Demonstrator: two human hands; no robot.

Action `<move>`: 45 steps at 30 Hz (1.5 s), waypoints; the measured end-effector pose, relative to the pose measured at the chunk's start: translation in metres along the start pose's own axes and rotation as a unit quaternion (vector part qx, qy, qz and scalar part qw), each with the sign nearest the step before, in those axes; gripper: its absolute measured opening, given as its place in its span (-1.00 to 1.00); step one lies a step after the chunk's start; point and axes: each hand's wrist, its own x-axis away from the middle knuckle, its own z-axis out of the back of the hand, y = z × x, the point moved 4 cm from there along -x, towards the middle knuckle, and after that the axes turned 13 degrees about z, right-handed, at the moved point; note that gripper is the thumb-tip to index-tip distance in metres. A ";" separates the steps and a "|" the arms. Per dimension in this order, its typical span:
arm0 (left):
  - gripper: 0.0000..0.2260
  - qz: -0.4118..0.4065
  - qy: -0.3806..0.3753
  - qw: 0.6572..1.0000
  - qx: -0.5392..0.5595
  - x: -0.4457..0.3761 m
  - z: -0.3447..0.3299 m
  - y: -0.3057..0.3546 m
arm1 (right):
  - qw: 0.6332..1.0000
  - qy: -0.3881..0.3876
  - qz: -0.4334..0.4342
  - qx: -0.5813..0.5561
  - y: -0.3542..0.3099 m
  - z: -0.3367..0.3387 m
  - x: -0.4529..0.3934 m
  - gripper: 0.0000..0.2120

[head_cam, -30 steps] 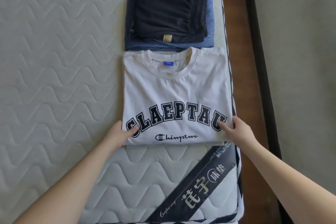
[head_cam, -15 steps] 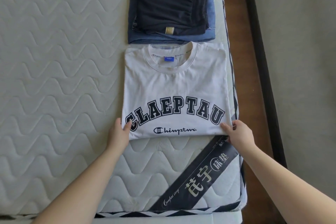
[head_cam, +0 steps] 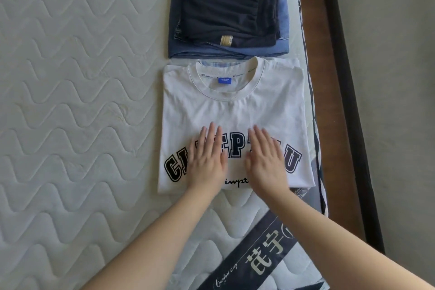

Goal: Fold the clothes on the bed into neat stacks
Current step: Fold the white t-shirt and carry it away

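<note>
Lying flat on the folded white T-shirt (head_cam: 235, 110), both hands rest palm down with fingers straight and close together, gripping nothing. The left hand (head_cam: 207, 160) covers the early letters of the dark block lettering across the chest, and the right hand (head_cam: 266, 160) covers later ones, so only some letters and part of the script logo beneath show between and beside them. The two hands sit side by side, near each other but apart. The T-shirt is folded into a rectangle, collar away from the person, blue neck label (head_cam: 225, 80) showing, and lies on the quilted white mattress (head_cam: 70, 101) close to its right edge. Just beyond the collar, touching or nearly touching it, is a stack of a folded black garment (head_cam: 226, 4) on top of folded blue jeans (head_cam: 282, 19). A dark diagonal band (head_cam: 254, 263) with pale characters crosses the mattress's near corner. A brown bed frame (head_cam: 313, 30) runs along the right side.
</note>
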 end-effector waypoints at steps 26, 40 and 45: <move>-0.38 0.029 -0.008 0.998 -0.052 -0.180 -0.003 -0.032 | 0.996 -0.045 0.018 0.074 0.055 -0.006 -0.179 -0.34; -0.32 0.053 0.045 0.996 -0.056 -0.202 -0.013 -0.052 | 0.994 -0.024 -0.015 0.109 0.130 0.013 -0.188 -0.32; -0.33 0.051 0.029 0.995 -0.075 -0.206 -0.018 -0.050 | 0.993 -0.016 -0.008 0.120 0.134 0.009 -0.188 -0.33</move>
